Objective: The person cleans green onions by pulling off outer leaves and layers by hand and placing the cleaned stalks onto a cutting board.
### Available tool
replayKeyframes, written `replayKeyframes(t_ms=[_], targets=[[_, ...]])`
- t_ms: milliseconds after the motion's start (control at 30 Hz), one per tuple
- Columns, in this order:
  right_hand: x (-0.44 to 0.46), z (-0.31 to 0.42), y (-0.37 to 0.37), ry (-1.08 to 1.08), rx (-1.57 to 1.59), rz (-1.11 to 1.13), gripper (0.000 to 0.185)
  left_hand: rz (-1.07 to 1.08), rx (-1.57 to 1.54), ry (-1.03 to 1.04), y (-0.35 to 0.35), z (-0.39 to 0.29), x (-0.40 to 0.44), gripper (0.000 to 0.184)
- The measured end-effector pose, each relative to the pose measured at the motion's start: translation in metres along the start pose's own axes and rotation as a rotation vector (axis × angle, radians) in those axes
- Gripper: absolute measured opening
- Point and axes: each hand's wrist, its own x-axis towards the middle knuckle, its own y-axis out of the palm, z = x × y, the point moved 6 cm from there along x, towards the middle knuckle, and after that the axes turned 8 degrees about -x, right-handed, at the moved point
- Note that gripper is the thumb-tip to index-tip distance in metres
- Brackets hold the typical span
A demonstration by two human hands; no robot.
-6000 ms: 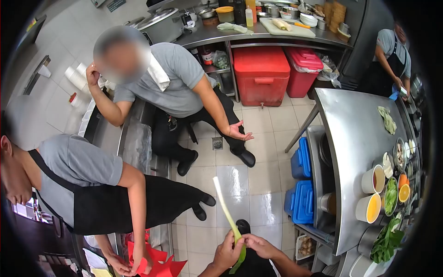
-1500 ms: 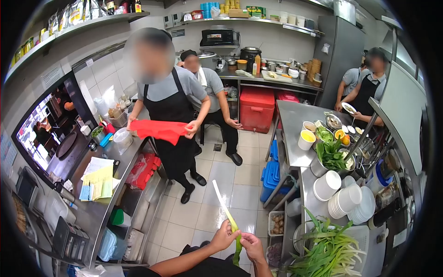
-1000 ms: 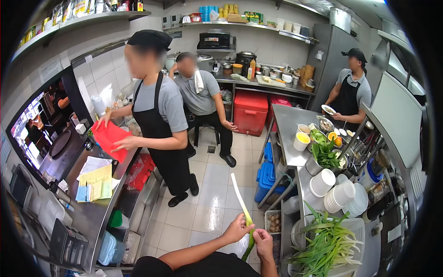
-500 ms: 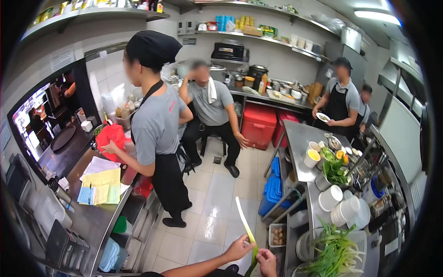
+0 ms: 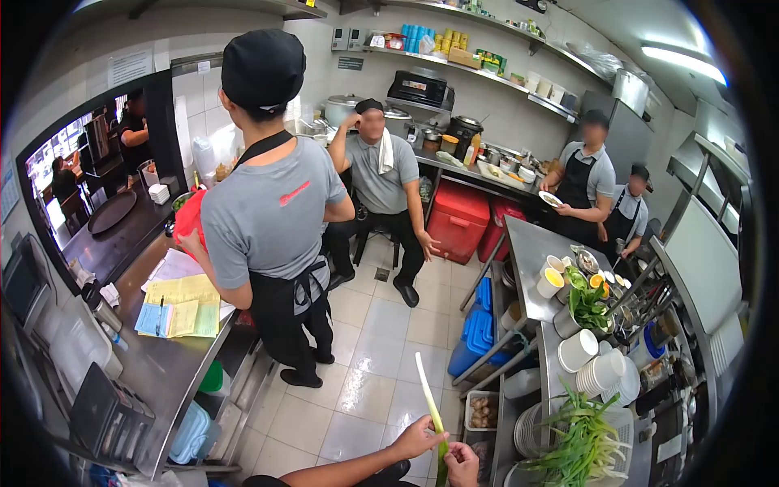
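Observation:
A long green onion stalk (image 5: 428, 392), white at its upper tip and green lower down, rises from between my two hands at the bottom centre. My left hand (image 5: 419, 437) is closed on the stalk at its middle. Just right of it and slightly lower, my right hand (image 5: 462, 464) has its fingers pinched on the green part. The stalk's lower end runs out of the frame. More leafy green stalks (image 5: 580, 438) lie in a white basket on the counter to the right.
A person in a black apron (image 5: 272, 219) stands at the left counter (image 5: 174, 369) holding red cloth. Another person (image 5: 381, 183) sits behind. Two people (image 5: 580, 174) (image 5: 629, 213) stand beyond the steel table (image 5: 529, 243). White bowls (image 5: 578, 349), blue bins (image 5: 479, 333) and a red cooler (image 5: 457, 223) are at right.
My view has tilted up and turned. The standing person has turned away to the left counter with the red cloth. My hands still hold the stalk, now lower in view.

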Motion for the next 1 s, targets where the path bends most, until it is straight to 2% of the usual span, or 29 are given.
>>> replayKeyframes(t_ms=[100, 200, 300, 367, 567, 700, 833, 933, 1000], targets=[[-0.018, 0.000, 0.003, -0.024, -0.066, -0.071, 0.019, 0.002, -0.035, 0.030, 0.000, 0.004, -0.014, 0.043], [-0.037, 0.001, 0.005, -0.119, -0.240, -0.181, 0.021, 0.057, 0.029, -0.022, 0.004, 0.019, -0.026, 0.048], [-0.062, 0.015, 0.006, -0.108, -0.278, -0.217, 0.020, 0.064, 0.016, -0.049, 0.007, 0.028, -0.039, 0.050], [-0.073, 0.003, 0.010, -0.111, -0.318, -0.228, 0.019, 0.124, -0.010, -0.108, 0.012, 0.036, -0.052, 0.051], [-0.088, -0.007, 0.006, -0.207, -0.346, -0.248, 0.018, 0.104, 0.004, -0.035, 0.017, 0.040, -0.059, 0.049], [-0.078, 0.007, -0.010, -0.224, -0.314, -0.186, 0.019, 0.072, -0.023, 0.011, 0.029, 0.040, -0.051, 0.048], [-0.075, 0.000, -0.026, -0.097, -0.270, -0.118, 0.023, 0.064, -0.063, -0.009, 0.045, 0.038, -0.053, 0.047], [-0.074, -0.019, -0.030, 0.146, -0.025, -0.064, 0.024, 0.051, -0.057, -0.036, 0.052, 0.037, -0.053, 0.047], [-0.073, -0.019, -0.034, 0.087, -0.039, -0.075, 0.024, 0.119, -0.038, -0.025, 0.058, 0.041, -0.051, 0.046]])
